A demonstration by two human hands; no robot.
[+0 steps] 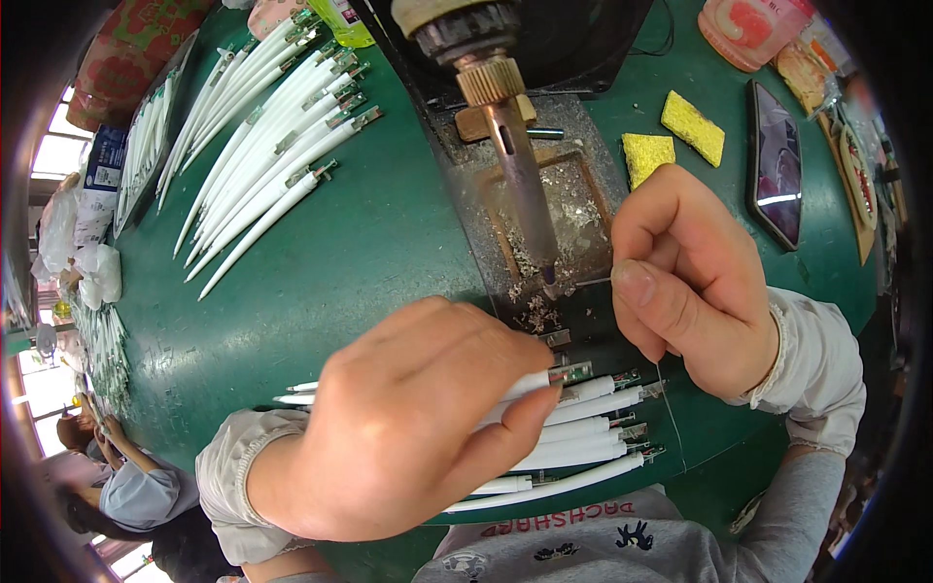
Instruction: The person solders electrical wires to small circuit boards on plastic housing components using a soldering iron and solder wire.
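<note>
My left hand (408, 418) is closed around a white pen-shaped stick (530, 386), whose green circuit-board end pokes out past the fingertips, below the soldering iron's tip. That soldering iron (525, 189) points downward from the top of the view. Between thumb and forefinger, my right hand (700, 291) pinches a thin solder wire (595, 283), which reaches toward the iron's tip. A loose length of wire hangs below that hand. Just under my left hand lie several similar white sticks (583, 449), circuit ends facing right; my hand hides part of them.
More white sticks (277, 146) fan out at the far left. A dirty base with a square recess (583, 209) holds solder scraps under the iron. Two yellow sponges (693, 128), a phone (775, 165) and a pink tub (753, 29) stand right. Another person (146, 486) sits far left.
</note>
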